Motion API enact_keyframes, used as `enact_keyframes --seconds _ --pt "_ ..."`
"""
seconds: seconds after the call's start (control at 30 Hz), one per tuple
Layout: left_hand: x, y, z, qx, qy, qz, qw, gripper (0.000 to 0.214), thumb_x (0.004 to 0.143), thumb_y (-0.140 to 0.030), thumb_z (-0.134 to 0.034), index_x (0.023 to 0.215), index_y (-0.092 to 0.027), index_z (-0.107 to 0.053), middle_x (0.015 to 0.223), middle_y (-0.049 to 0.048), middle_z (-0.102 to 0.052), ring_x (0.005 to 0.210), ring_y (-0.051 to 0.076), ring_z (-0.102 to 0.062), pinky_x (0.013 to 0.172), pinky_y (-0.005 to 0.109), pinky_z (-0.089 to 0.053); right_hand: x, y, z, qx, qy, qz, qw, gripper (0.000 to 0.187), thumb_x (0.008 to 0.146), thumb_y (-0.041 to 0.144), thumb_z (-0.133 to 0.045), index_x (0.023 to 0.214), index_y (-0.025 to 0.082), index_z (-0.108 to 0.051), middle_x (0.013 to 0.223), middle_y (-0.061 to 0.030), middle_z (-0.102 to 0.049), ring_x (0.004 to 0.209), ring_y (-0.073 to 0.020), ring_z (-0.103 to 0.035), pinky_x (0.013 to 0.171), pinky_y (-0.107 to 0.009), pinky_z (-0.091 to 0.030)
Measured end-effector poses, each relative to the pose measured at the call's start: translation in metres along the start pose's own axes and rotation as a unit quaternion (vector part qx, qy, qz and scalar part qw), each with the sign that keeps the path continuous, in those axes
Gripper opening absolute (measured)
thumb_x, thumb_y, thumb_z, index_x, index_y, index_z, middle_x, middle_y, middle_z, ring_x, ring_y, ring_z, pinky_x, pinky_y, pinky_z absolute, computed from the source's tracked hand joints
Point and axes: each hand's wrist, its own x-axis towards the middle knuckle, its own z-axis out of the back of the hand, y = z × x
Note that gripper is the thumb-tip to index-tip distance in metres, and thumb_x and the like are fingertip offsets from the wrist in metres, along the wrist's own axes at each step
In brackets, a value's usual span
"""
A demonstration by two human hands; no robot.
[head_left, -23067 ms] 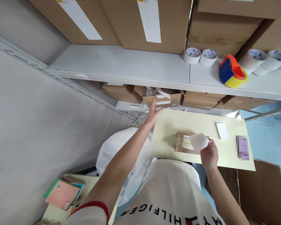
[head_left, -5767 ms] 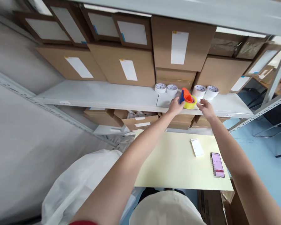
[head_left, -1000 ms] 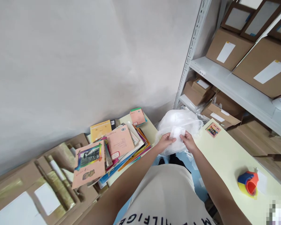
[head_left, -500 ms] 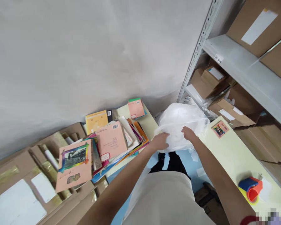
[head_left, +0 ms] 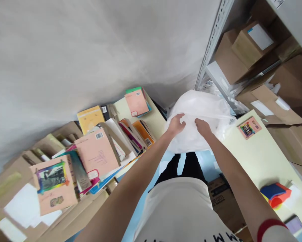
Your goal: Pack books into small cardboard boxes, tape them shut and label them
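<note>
A large white translucent plastic bag (head_left: pixel 198 104) bulges in front of my legs, between the two table surfaces. My left hand (head_left: pixel 176 125) is closed on the near side of the bag, its thumb and fingers curled at the plastic. A short way to the right, my right hand (head_left: pixel 202 127) pinches the same bag. Between my hands the plastic is drawn fairly flat. What the bag contains, if anything, I cannot make out.
To the left, books (head_left: pixel 98 153) lie heaped beside cardboard boxes (head_left: pixel 65 220); a small pile of pink books (head_left: pixel 136 102) sits farther back. The right table (head_left: pixel 264 158) bears a pink booklet (head_left: pixel 249 127), a tape dispenser-like red-blue object (head_left: pixel 275 195) and a phone (head_left: pixel 294 224). Shelving (head_left: pixel 218 75) holds boxes.
My hands have come closer together on the bag, and its near side now looks smoother and more drawn out. The view has tilted and shifted slightly.
</note>
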Motion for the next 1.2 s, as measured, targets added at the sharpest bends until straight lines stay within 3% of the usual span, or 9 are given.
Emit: enact_keyframes --seconds 0.17,0.4,0.5,0.6,0.7,0.83,0.97,1.07,1.2 --pt "-0.017 -0.007 -0.011 0.016 0.046 -0.017 0.999 0.049 0.078 -0.023 -0.066 0.127 -0.018 -0.057 0.135 0.0112 -0.06 0.114 0.025 -0.063 0.098 0.039 -0.052 -0.029 0.006 0.019 0.14 -0.099 0.043 0.984 0.01 0.091 0.022 -0.053 0.093 0.02 -0.062 0.084 -0.004 -0.064 0.079 -0.0187 -0.058 0.074 -0.031 -0.045" --pt "-0.035 -0.014 -0.039 0.109 0.128 -0.099 0.981 0.043 0.079 -0.018 -0.064 0.122 -0.017 -0.06 0.133 0.0112 -0.059 0.125 0.027 -0.054 0.106 0.038 -0.043 -0.067 0.032 0.007 0.22 -0.139 0.082 0.962 0.016 0.09 0.02 -0.045 0.078 0.021 -0.057 0.086 -0.0053 -0.058 0.088 -0.0209 -0.056 0.083 -0.035 -0.046" --pt "-0.038 -0.01 -0.048 0.134 0.145 -0.057 0.979 0.036 0.08 -0.017 -0.061 0.116 -0.017 -0.063 0.128 0.0127 -0.062 0.122 0.029 -0.057 0.104 0.04 -0.044 -0.057 0.031 -0.003 0.24 -0.18 -0.036 0.953 0.014 0.081 0.022 -0.057 0.094 0.018 -0.06 0.115 -0.0144 -0.056 0.112 -0.0277 -0.053 0.097 -0.042 -0.042" --pt "-0.039 0.003 -0.052 0.147 0.137 -0.017 0.98 0.042 0.079 -0.023 -0.066 0.12 -0.016 -0.061 0.132 0.0157 -0.06 0.127 0.034 -0.052 0.104 0.045 -0.043 -0.025 0.016 -0.009 0.371 -0.229 -0.251 0.864 0.059 0.064 0.022 -0.071 0.12 0.014 -0.052 0.132 -0.0211 -0.048 0.119 -0.0327 -0.05 0.096 -0.046 -0.044" --pt "-0.041 0.018 -0.054 0.149 0.138 0.012 0.979 0.042 0.082 -0.028 -0.064 0.122 -0.017 -0.06 0.131 0.0145 -0.06 0.125 0.031 -0.055 0.102 0.041 -0.046 0.007 0.002 -0.016 0.481 -0.208 -0.326 0.787 0.068 0.06 0.028 -0.073 0.123 0.015 -0.049 0.111 -0.0162 -0.062 0.09 -0.0269 -0.062 0.074 -0.04 -0.052" --pt "-0.042 0.021 -0.049 0.123 0.115 0.015 0.986 0.047 0.084 -0.032 -0.063 0.128 -0.018 -0.054 0.136 0.014 -0.055 0.124 0.028 -0.055 0.105 0.041 -0.044 0.003 0.003 -0.022 0.511 -0.215 -0.294 0.779 0.026 0.073 0.041 -0.058 0.087 0.019 -0.056 0.079 -0.005 -0.065 0.067 -0.0176 -0.058 0.061 -0.031 -0.048" --pt "-0.047 0.008 -0.036 0.043 0.027 -0.067 0.996 0.08 0.069 -0.044 -0.079 0.136 -0.016 -0.044 0.14 0.0172 -0.047 0.134 0.034 -0.043 0.109 0.047 -0.04 -0.053 0.015 -0.008 0.462 -0.272 -0.179 0.825 0.027 0.074 0.045 -0.056 0.063 0.024 -0.044 0.065 0.0012 -0.057 0.065 -0.0152 -0.052 0.065 -0.029 -0.046" --pt "-0.053 -0.005 -0.022 -0.018 -0.002 -0.136 0.991 0.076 0.074 -0.05 -0.074 0.136 -0.02 -0.043 0.138 0.0149 -0.05 0.134 0.032 -0.043 0.11 0.048 -0.039 -0.098 0.025 0.014 0.393 -0.326 -0.053 0.858 0.023 0.068 0.038 -0.063 0.059 0.024 -0.046 0.064 0.0019 -0.055 0.065 -0.016 -0.051 0.066 -0.031 -0.046" --pt "-0.056 -0.032 -0.002 -0.069 -0.015 -0.167 0.983 0.05 0.087 -0.044 -0.059 0.129 -0.019 -0.051 0.134 0.0129 -0.057 0.128 0.027 -0.052 0.111 0.045 -0.039 -0.139 0.038 0.065 0.45 -0.352 0.042 0.82 0.012 0.069 0.031 -0.058 0.075 0.022 -0.063 0.071 0.0013 -0.061 0.068 -0.0168 -0.056 0.066 -0.03 -0.046"
